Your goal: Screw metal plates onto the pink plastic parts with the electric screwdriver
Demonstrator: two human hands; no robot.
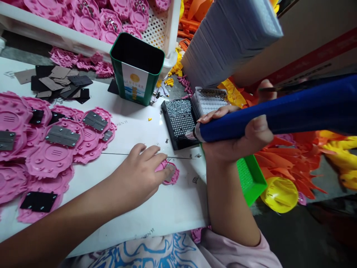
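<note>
My left hand (141,173) rests on the white table and holds down a small pink plastic part (176,176), its thumb on the grey plate set in it. The fingers hide much of this part. In my right hand (237,147) is a blue electric screwdriver (279,111), lying nearly level and pointing left. Its tip is over the near right corner of a black screw tray (169,128), whose holes hold rows of small screws, with loose screws heaped at the far end. Whether the tip touches a screw I cannot tell.
Pink parts with screwed-on plates (60,145) pile up at the left. Behind them lie loose black and grey plates (55,83). A green tin (136,83) stands behind the screw tray. A white crate (83,44) of pink parts, a green basket (252,182) and orange pieces (287,160) surround the table.
</note>
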